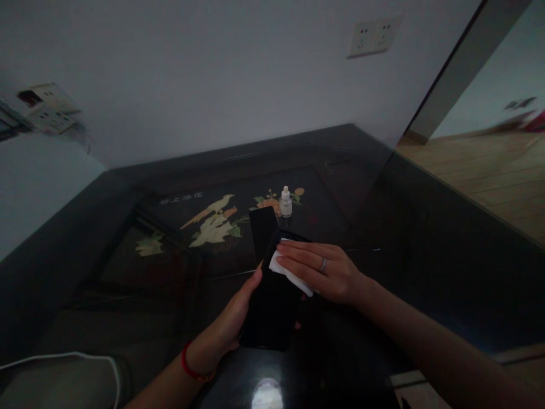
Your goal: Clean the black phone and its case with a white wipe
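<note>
A black smartphone (272, 312) is gripped by its sides in my left hand (236, 312), thumb along the left edge, fingertips just showing on the right. My right hand (323, 267), with a ring on one finger, presses a folded white tissue (289, 272) against the upper part of the phone. Just beyond the phone, another dark flat rectangular piece (263, 224) lies on the black table (374, 250); its kind is too dark to tell. Near its far end a small clear bottle (285, 205) with a white dropper top stands upright.
A bird-and-flower picture (213, 224) decorates the glossy tabletop. A white cable (76, 355) curves at the lower left. Wall sockets (372, 37) sit above the table's back edge, more at the left (53, 108). Wooden floor (477, 170) shows beyond the right edge.
</note>
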`<state>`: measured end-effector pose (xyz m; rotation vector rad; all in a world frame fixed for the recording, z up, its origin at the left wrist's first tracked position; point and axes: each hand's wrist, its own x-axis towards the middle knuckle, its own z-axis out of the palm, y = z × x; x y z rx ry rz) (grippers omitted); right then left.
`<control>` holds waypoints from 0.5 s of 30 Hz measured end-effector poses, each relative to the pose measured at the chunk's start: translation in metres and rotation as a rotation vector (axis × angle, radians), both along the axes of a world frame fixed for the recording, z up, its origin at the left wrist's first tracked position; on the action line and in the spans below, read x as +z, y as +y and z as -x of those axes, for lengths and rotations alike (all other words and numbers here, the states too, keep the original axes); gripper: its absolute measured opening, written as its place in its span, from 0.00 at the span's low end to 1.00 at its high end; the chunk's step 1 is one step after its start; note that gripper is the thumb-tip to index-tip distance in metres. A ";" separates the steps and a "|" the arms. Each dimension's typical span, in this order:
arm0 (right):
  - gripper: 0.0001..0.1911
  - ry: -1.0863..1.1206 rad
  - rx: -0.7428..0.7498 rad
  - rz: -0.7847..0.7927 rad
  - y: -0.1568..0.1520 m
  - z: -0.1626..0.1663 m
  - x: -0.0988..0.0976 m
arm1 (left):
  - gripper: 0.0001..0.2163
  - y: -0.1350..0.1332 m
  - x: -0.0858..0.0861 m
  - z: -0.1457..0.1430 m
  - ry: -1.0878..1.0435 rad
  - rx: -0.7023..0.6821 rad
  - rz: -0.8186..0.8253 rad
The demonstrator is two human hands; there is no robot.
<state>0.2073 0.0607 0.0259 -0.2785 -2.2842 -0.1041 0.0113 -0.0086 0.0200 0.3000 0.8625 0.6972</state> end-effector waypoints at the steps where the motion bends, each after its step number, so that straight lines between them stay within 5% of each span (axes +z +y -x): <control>1: 0.14 -0.001 -0.016 -0.006 0.001 0.000 0.000 | 0.28 0.000 0.000 0.000 0.004 0.004 -0.015; 8: 0.13 0.038 -0.178 -0.006 -0.003 0.000 0.002 | 0.36 0.001 -0.003 -0.003 0.044 0.212 -0.260; 15: 0.12 0.181 0.045 0.469 -0.014 0.008 0.006 | 0.37 0.000 -0.003 -0.005 0.068 0.275 -0.268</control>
